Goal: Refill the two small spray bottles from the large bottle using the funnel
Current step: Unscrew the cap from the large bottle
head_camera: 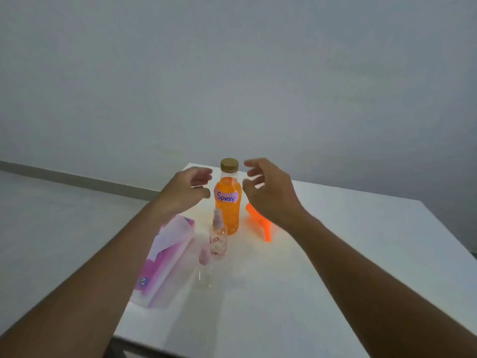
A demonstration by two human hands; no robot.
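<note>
Both bare arms reach forward and draw closer together toward the hands. The left forearm (pixel 90 267) runs up from the lower left corner, the right forearm (pixel 374 275) from the lower right. The left hand (pixel 185 188) and the right hand (pixel 272 196) are raised at about the same height, palms turned toward each other with a gap between them. Both hands have loosely curled, slightly spread fingers with the thumb lowest, and neither holds anything.
</note>
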